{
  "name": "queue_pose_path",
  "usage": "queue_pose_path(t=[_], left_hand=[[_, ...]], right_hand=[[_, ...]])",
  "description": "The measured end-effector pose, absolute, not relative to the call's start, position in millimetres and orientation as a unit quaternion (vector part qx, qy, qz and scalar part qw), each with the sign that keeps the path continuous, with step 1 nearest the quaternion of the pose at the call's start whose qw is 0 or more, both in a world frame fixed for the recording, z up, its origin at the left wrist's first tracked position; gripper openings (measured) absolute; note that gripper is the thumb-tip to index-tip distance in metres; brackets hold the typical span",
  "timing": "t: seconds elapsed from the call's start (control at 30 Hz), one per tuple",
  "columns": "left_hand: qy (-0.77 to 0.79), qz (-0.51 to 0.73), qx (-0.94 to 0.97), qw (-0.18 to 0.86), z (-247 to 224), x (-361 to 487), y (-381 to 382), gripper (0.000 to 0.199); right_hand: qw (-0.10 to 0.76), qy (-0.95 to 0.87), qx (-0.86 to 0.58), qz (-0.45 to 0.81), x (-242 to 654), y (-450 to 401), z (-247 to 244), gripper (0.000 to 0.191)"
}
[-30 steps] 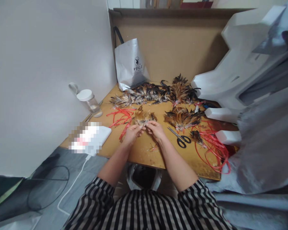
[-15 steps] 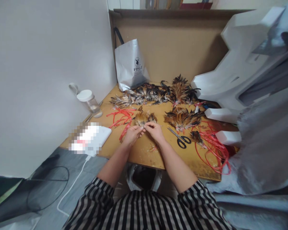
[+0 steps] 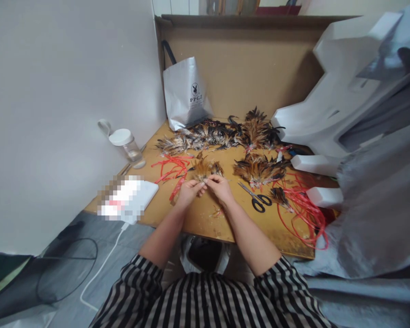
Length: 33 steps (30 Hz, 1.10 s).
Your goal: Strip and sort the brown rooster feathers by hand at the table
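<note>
Both hands meet at the middle of the table, pinching the lower end of a small bunch of golden-brown feathers [image 3: 202, 166]. My left hand [image 3: 190, 192] grips it from the left, fingers curled. My right hand [image 3: 220, 187] closes thumb and forefinger on the same spot from the right. The quill ends are hidden by the fingertips. A darker feather tuft [image 3: 217, 168] shows just behind my right fingers. To the right lie scissors [image 3: 258, 197] with black handles, their blades slightly apart, and a bigger feather bundle [image 3: 258, 168].
Red plastic strips [image 3: 172, 168] lie left of my hands; a larger red tangle [image 3: 302, 212] lies at right beside a small dark feather bundle [image 3: 280, 197]. More feathers [image 3: 215, 134] line the back by a silver bag [image 3: 186, 93]. A lidded jar [image 3: 127, 143] and white tablet-like device [image 3: 146, 198] stand left.
Hardly anything differs. My fingers shift slightly at the base of the feather bunch, and the feathers show a little more upright above them.
</note>
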<state>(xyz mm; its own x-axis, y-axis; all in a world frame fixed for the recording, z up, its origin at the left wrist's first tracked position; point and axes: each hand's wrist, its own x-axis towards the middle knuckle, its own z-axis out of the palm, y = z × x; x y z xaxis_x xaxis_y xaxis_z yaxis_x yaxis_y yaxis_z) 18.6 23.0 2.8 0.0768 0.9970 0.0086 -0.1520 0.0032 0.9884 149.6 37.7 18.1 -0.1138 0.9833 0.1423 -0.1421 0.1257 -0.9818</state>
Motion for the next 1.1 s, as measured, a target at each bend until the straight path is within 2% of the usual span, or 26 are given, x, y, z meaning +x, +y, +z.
queue_pose_path(t=[0.17, 0.27, 0.4, 0.5, 0.57, 0.63, 0.7, 0.8, 0.9, 1.0, 1.1], left_hand=[[0.444, 0.628, 0.396, 0.502, 2, 9, 29, 0.026], [0.432, 0.700, 0.308, 0.478, 5, 4, 32, 0.023], [0.424, 0.716, 0.274, 0.482, 9, 3, 32, 0.024], [0.419, 0.715, 0.268, 0.492, 11, 5, 30, 0.025], [0.416, 0.714, 0.265, 0.497, 12, 6, 30, 0.025], [0.414, 0.712, 0.261, 0.503, 13, 7, 30, 0.024], [0.406, 0.711, 0.250, 0.517, 13, 7, 30, 0.022], [0.378, 0.704, 0.223, 0.558, 13, 6, 31, 0.018], [0.342, 0.666, 0.214, 0.627, 11, 5, 31, 0.014], [0.323, 0.592, 0.242, 0.697, 12, 6, 27, 0.010], [0.315, 0.532, 0.268, 0.739, 13, 9, 23, 0.007]], right_hand=[[0.516, -0.609, -0.452, 0.399, 151, 37, 16, 0.019], [0.421, -0.721, -0.472, 0.281, 151, 32, 16, 0.017], [0.274, -0.816, -0.483, 0.160, 147, 19, 21, 0.018], [0.191, -0.837, -0.500, 0.110, 142, 11, 26, 0.019], [0.168, -0.833, -0.517, 0.103, 140, 9, 27, 0.017], [0.180, -0.816, -0.537, 0.116, 139, 11, 25, 0.017], [0.231, -0.783, -0.554, 0.164, 141, 16, 22, 0.016], [0.363, -0.673, -0.551, 0.334, 146, 27, 19, 0.012], [0.472, -0.503, -0.498, 0.525, 151, 36, 22, 0.019], [0.522, -0.391, -0.431, 0.623, 153, 38, 27, 0.024], [0.545, -0.368, -0.406, 0.635, 150, 36, 29, 0.026]])
